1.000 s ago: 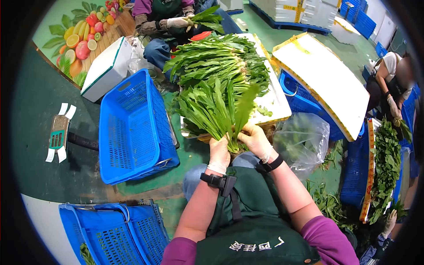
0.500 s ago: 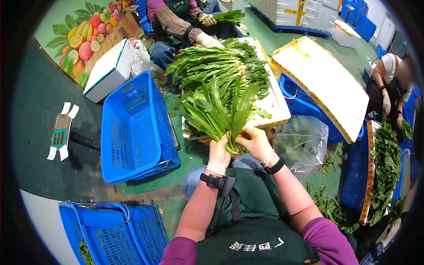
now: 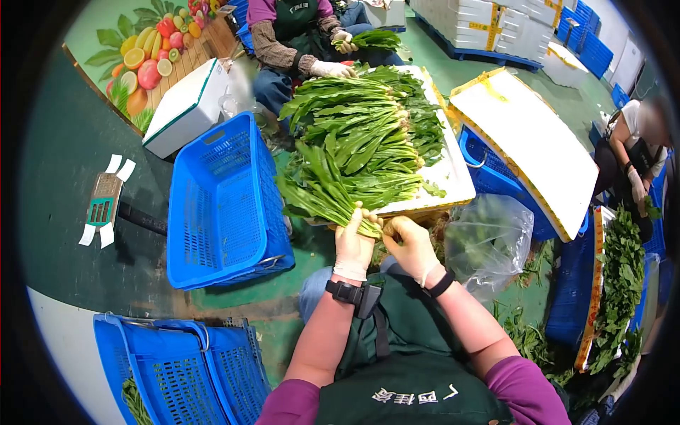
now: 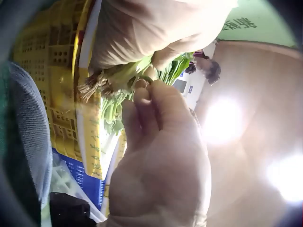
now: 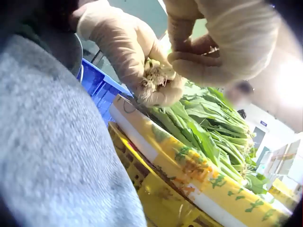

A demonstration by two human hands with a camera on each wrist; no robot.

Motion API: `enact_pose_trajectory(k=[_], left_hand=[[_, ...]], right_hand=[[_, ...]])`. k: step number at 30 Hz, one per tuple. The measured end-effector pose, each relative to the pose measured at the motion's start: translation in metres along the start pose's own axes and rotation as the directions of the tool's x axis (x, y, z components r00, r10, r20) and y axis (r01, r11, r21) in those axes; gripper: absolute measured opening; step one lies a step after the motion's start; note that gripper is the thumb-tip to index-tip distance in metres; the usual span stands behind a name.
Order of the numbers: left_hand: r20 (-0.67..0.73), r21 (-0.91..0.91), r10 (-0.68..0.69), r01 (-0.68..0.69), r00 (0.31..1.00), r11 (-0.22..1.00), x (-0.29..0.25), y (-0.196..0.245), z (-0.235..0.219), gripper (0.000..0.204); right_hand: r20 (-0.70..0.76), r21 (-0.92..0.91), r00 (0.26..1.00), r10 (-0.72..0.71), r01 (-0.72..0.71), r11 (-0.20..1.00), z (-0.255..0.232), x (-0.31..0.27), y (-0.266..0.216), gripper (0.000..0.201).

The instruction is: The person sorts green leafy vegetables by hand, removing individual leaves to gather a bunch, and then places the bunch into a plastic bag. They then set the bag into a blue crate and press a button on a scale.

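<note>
A bunch of long green leaves (image 3: 319,190) lies tilted left in the left hand (image 3: 354,244), whose fingers grip the stems near the base. Pale roots (image 5: 156,78) stick out of that fist in the right wrist view. The right hand (image 3: 412,248) is bent close to the stem ends, its thumb and finger pinching what looks like a thin stem (image 4: 147,79); its other fingers are curled. Beyond both hands, a thick pile of similar leafy bunches (image 3: 368,142) covers a white foam lid (image 3: 457,180) with yellow tape.
An empty blue basket (image 3: 227,212) stands at the left, near a scale (image 3: 104,202). To the right are a clear plastic bag (image 3: 489,241) and a tilted white lid (image 3: 528,152) over a blue crate. Another person (image 3: 301,42) sits across the pile, holding leaves.
The bunch has tipped from upright leaves to a leftward slant. My right hand has shifted off the spread leaves toward the stem ends. The person opposite has moved a hand to the pile.
</note>
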State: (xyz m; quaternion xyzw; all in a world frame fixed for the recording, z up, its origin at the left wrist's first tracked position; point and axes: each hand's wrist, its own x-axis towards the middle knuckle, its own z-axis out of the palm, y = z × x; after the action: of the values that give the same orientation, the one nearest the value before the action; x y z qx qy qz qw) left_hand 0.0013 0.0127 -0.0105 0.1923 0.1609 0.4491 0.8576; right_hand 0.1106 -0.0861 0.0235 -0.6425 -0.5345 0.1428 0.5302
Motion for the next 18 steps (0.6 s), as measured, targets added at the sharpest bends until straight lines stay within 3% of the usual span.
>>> enact_pose_trajectory(k=[1, 2, 4, 6, 7, 8, 10, 11, 13, 14, 16, 18], left_hand=[[-0.012, -0.038, 0.004, -0.004, 1.0, 0.999, 0.003, 0.006, -0.003, 0.018], [0.003, -0.1, -0.001, 0.001, 1.0, 0.995, 0.006, 0.015, -0.003, 0.02], [0.085, -0.049, 0.05, -0.046, 0.995, 0.998, 0.006, 0.029, 0.003, 0.024], [0.176, 0.258, 0.004, -0.05, 0.984, 0.965, -0.005, 0.041, 0.016, 0.028], [0.189, 0.371, -0.012, -0.06, 0.982, 0.927, -0.008, 0.04, 0.015, 0.032], [0.203, 0.451, -0.008, -0.086, 0.979, 0.888, -0.012, 0.038, 0.016, 0.033], [0.209, 0.572, -0.019, -0.106, 0.978, 0.813, -0.018, 0.03, 0.017, 0.033], [0.233, 0.573, -0.014, -0.125, 0.972, 0.81, -0.019, 0.027, 0.02, 0.031], [0.218, 0.59, -0.022, -0.114, 0.976, 0.8, -0.024, 0.026, 0.027, 0.024], [0.194, 0.605, -0.017, -0.106, 0.981, 0.789, -0.026, 0.026, 0.029, 0.017], [0.187, 0.61, -0.035, -0.088, 0.982, 0.788, -0.024, 0.026, 0.024, 0.02], [0.151, 0.65, -0.093, -0.028, 0.984, 0.759, -0.026, 0.027, 0.018, 0.024]], right_hand=[[0.086, -0.012, 0.996, -0.021, 0.022, 1.0, -0.003, -0.005, 0.004, 0.013], [0.215, -0.091, 0.971, 0.104, -0.086, 0.992, -0.01, -0.011, 0.007, 0.015], [0.328, -0.155, 0.9, 0.287, -0.248, 0.956, -0.027, -0.022, 0.03, 0.018], [0.188, -0.351, 0.969, 0.161, -0.087, 0.932, -0.045, -0.026, 0.05, 0.03], [0.095, -0.441, 0.992, 0.082, -0.032, 0.897, -0.057, -0.016, 0.018, 0.043], [0.018, -0.403, 1.0, -0.018, 0.024, 0.915, -0.064, -0.006, 0.001, 0.039], [-0.043, 0.111, 0.995, 0.09, -0.085, 0.99, -0.069, 0.005, -0.027, 0.03], [-0.056, 0.108, 0.994, 0.098, -0.091, 0.99, -0.072, 0.009, -0.047, 0.03], [-0.131, 0.416, 0.989, 0.072, -0.011, 0.909, -0.074, 0.02, -0.084, 0.023], [-0.139, 0.416, 0.988, 0.072, -0.007, 0.909, -0.072, 0.029, -0.092, 0.023], [-0.306, 0.206, 0.925, -0.224, 0.294, 0.933, -0.069, 0.05, -0.103, 0.027], [-0.289, 0.046, 0.915, -0.281, 0.307, 0.951, -0.065, 0.069, -0.116, 0.032]])
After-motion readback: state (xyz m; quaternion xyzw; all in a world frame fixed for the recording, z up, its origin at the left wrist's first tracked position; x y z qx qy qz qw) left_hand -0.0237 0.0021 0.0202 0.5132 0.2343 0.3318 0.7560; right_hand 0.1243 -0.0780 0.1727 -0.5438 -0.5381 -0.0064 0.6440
